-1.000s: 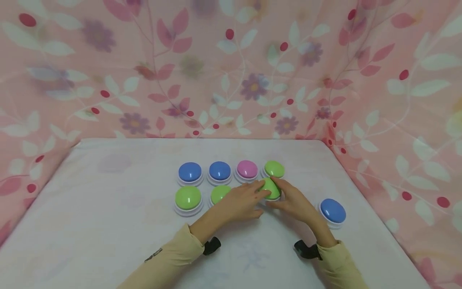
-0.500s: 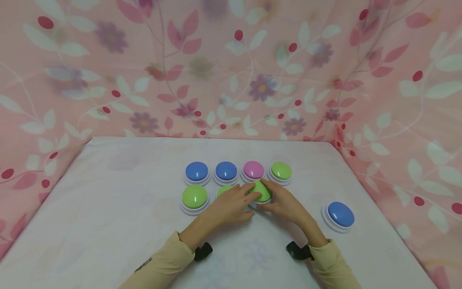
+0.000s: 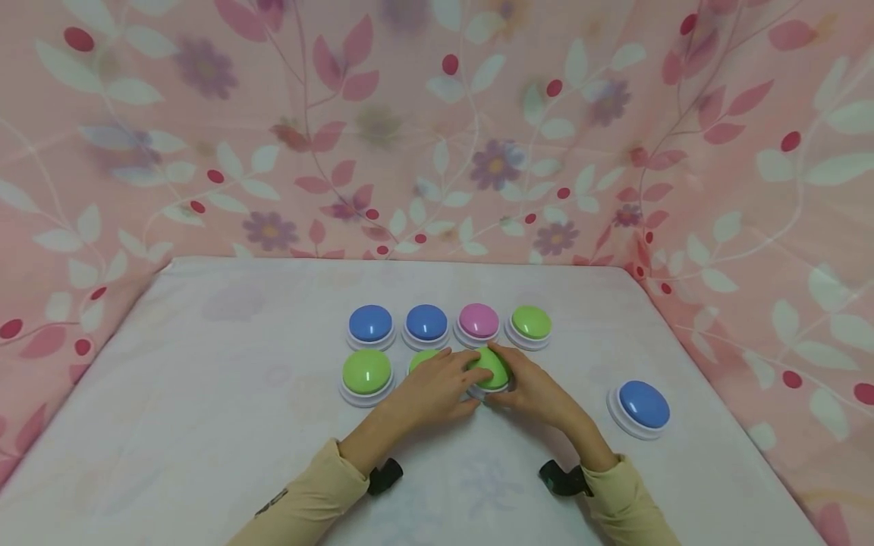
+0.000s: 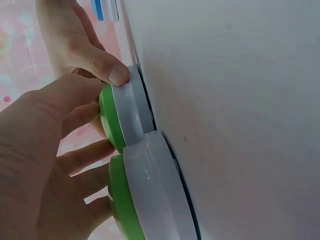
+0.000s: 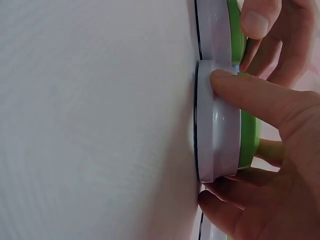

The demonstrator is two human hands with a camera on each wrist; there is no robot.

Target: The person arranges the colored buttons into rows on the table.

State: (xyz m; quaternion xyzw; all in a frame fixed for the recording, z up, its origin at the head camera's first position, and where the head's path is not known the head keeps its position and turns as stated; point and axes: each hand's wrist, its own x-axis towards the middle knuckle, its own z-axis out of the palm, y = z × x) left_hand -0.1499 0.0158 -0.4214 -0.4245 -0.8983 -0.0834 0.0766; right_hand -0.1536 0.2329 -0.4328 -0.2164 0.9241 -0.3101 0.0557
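My right hand (image 3: 536, 385) grips a green push button (image 3: 495, 367) with a white base, thumb on the near side and fingers round the far side. In the right wrist view, its thumb presses the white base (image 5: 226, 135). Fingers of my left hand (image 3: 432, 390) reach over the neighbouring green button (image 3: 421, 359), partly hiding it, and touch the gripped button's dome. The left wrist view has these two bases side by side, meeting at their edges. Another green button (image 3: 366, 371) sits left of them in the front row.
Behind them stand two blue buttons (image 3: 371, 324), a pink button (image 3: 479, 321) and a green button (image 3: 531, 323) in a row. A lone blue button (image 3: 643, 404) lies to the right. White cloth (image 3: 239, 364) covers the table; a floral curtain (image 3: 437, 136) hangs behind.
The gripped green button has moved left, closer to the middle green one, with my right hand on it. My left hand stays over the neighbouring button. The head view has shifted slightly.
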